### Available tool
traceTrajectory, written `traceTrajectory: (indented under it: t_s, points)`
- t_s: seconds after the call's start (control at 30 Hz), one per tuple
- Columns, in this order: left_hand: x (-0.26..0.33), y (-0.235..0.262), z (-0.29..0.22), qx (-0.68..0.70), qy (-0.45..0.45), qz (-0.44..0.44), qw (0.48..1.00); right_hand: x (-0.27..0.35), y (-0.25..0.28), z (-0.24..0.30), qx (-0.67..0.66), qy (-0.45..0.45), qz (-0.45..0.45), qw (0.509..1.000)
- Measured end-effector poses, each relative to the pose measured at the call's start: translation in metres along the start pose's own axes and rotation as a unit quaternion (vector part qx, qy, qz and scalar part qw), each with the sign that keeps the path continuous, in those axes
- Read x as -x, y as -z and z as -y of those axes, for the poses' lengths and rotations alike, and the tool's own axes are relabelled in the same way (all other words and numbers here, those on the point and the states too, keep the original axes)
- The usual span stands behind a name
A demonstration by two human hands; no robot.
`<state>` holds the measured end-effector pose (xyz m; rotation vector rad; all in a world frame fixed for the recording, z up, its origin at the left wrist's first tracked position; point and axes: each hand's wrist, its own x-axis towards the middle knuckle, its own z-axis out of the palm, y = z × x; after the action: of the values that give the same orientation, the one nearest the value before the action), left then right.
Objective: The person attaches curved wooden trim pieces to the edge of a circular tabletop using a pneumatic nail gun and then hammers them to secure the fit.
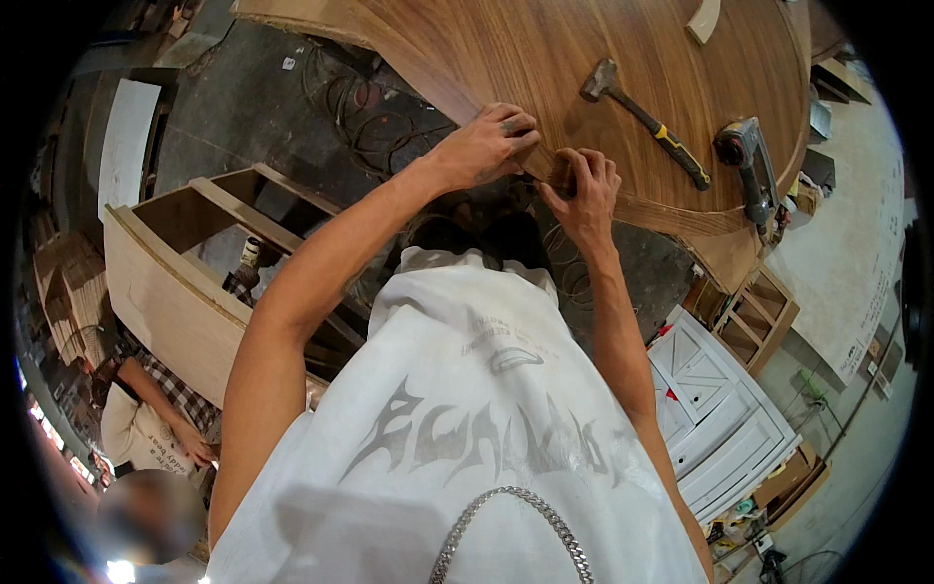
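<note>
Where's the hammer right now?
Head view, upper right: the hammer lies on the wood-grain panel, between the right hand and the black-and-grey power tool.

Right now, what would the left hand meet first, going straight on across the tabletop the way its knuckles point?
Most likely the hammer lying on the tabletop, though the height of the left hand is unclear.

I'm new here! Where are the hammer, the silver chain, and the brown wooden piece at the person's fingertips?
Hammer [660, 130]: head view, on its handle.
Silver chain [510, 492]: head view, on links topping its curve.
Brown wooden piece [548, 167]: head view, on its exposed brown face.
</note>
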<state>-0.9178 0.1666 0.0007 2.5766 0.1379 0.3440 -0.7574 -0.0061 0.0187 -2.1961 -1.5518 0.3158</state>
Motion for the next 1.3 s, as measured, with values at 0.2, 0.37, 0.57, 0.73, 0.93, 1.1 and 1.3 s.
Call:
traceTrajectory:
  t_s: [0.2, 0.37, 0.57, 0.73, 0.93, 1.1, 1.3]
  points:
    - [-0.002, 0.001, 0.002, -0.004, -0.012, 0.016, 1.000, -0.001, 0.001, 0.001, 0.004, 0.002, -0.001, 1.000]
    - [-0.002, 0.003, -0.002, -0.027, -0.010, 0.016, 0.999, 0.000, -0.002, -0.002, 0.006, 0.012, -0.009, 1.000]
    - [-0.002, -0.002, -0.003, -0.068, -0.018, 0.008, 0.997, 0.000, -0.003, -0.004, 0.010, 0.011, -0.007, 1.000]
    - [0.002, -0.003, -0.001, -0.091, -0.020, 0.003, 0.996, -0.001, -0.004, -0.001, 0.017, 0.025, -0.013, 0.999]
    - [0.001, -0.006, 0.004, -0.057, -0.047, -0.007, 0.997, 0.000, -0.006, -0.004, 0.016, 0.038, -0.023, 0.999]
    - [0.001, -0.011, 0.001, -0.036, -0.050, -0.052, 0.997, 0.001, -0.005, -0.007, 0.021, 0.046, -0.026, 0.998]
    - [-0.001, -0.012, -0.003, -0.089, -0.075, -0.046, 0.992, 0.000, 0.006, -0.003, -0.003, 0.048, 0.002, 0.999]
